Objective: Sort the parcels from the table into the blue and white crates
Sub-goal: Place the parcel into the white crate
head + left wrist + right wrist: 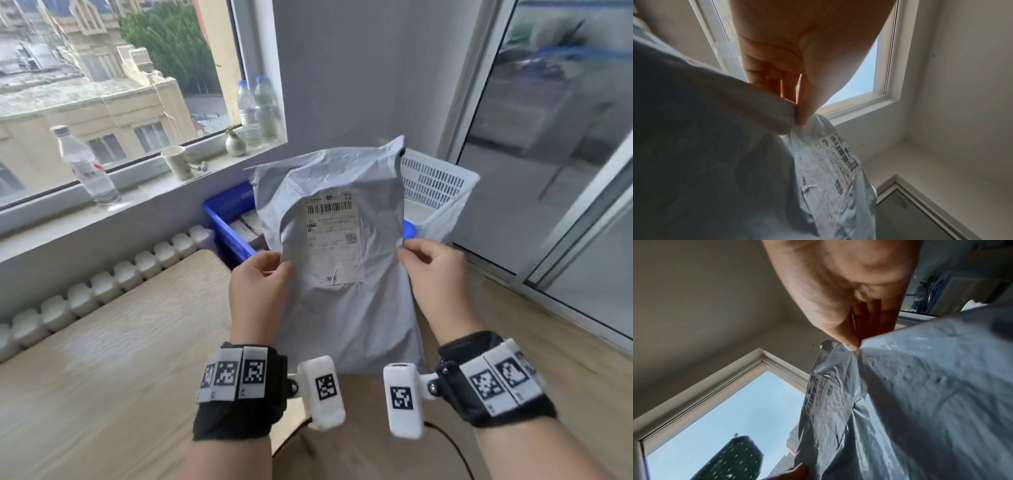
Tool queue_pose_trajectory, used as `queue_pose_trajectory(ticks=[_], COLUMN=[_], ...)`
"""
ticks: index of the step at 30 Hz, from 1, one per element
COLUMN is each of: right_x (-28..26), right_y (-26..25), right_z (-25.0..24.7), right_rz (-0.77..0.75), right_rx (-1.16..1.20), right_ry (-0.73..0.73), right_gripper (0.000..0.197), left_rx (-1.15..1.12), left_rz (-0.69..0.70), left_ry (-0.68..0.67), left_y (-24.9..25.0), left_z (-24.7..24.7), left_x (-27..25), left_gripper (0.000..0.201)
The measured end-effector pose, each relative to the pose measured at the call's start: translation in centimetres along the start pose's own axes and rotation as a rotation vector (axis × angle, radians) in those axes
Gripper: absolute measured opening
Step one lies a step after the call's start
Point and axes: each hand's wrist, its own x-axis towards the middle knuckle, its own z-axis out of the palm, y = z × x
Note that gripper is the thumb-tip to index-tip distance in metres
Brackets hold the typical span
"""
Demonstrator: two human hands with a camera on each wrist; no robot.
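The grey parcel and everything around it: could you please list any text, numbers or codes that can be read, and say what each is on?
"淘宝": bottom of the white shipping label on the grey parcel, which the left hand and right hand pinch by its sides.
"14", perhaps "J14": left part of that label, uncertain.
Barcode, QR code and address lines: too small to read.
Square markers on the wrist bands: patterns, no words.

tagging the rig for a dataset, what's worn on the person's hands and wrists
Both hands, left hand and right hand, are bare. Each wrist carries a black strap with white square-code tags, plus a white boxy camera pod bearing one more tag. A thin black cable trails from the right pod.
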Motion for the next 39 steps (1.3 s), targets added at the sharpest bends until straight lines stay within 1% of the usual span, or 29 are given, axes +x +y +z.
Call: queue_pose_trajectory(ticks=[6, 7, 11, 14, 17, 20, 24, 27, 30, 33, 34, 36, 38, 39], right_x=[5.7, 6.9, 12.7, 17.2, 21.4, 25.1, 29.7, 33.8, 38.5, 43.9, 45.6, 48.8, 51.5, 52.7], right_y=[4.0, 4.7, 7.5, 9.1, 10.4, 11.8, 13.7, 15.4, 17.3, 18.7, 19.3, 20.4, 21.7, 22.4], right_z=[-2.5, -2.7, -3.2, -3.8, -4.9, -6.3, -7.7, -8.7, -9.7, -11.0, -11.4, -12.1, -12.0, -11.8], right_rz=[0.035, 0.041, 0.093, 0.116, 0.130, 0.133, 0.145, 0.137, 0.121, 0.083, 0.074, 0.068, 0.071, 0.075], right_rx=[-0.029, -0.034, -0.054, -0.064, -0.129, -0.160, -0.137, -0.128, -0.123, -0.122, -0.126, -0.131, -0.138, -0.139], right_ry=[0.028, 0.024, 0.025, 0.040, 0.082, 0.125, 0.152, 0.141, 0.089, 0.034, 0.023, 0.002, -0.034, -0.055], right_gripper=[0.011, 0.012, 0.016, 0.014, 0.010, 0.013, 0.014, 0.013, 0.013, 0.014, 0.013, 0.013, 0.014, 0.014], left_rx=[0.057, 0.057, 0.033, 0.064, 0.067, 0.056, 0.063, 0.066, 0.071, 0.041, 0.029, 0.031, 0.026, 0.017], left_rz=[-0.013, -0.016, -0.039, -0.072, -0.072, -0.067, -0.056, -0.057, -0.058, -0.068, -0.070, -0.082, -0.115, -0.143], left_ry=[-0.074, -0.083, -0.129, -0.132, -0.176, -0.216, -0.253, -0.241, -0.184, -0.155, -0.147, -0.138, -0.118, -0.102], left_y=[0.4, 0.4, 0.3, -0.1, 0.2, 1.1, 1.8, 2.5, 2.9, 3.1, 2.9, 2.6, 2.2, 2.0], left_z=[7.5, 8.8, 14.5, 19.1, 23.5, 27.4, 32.0, 36.0, 40.3, 45.0, 46.6, 49.3, 51.4, 52.2], left_x=[2.9, 3.7, 7.5, 11.2, 14.1, 16.2, 18.5, 20.2, 21.8, 23.4, 23.9, 24.7, 25.4, 25.7], left_gripper=[0.012, 0.014, 0.022, 0.029, 0.026, 0.025, 0.008, 0.004, 0.013, 0.025, 0.026, 0.018, 0.018, 0.022])
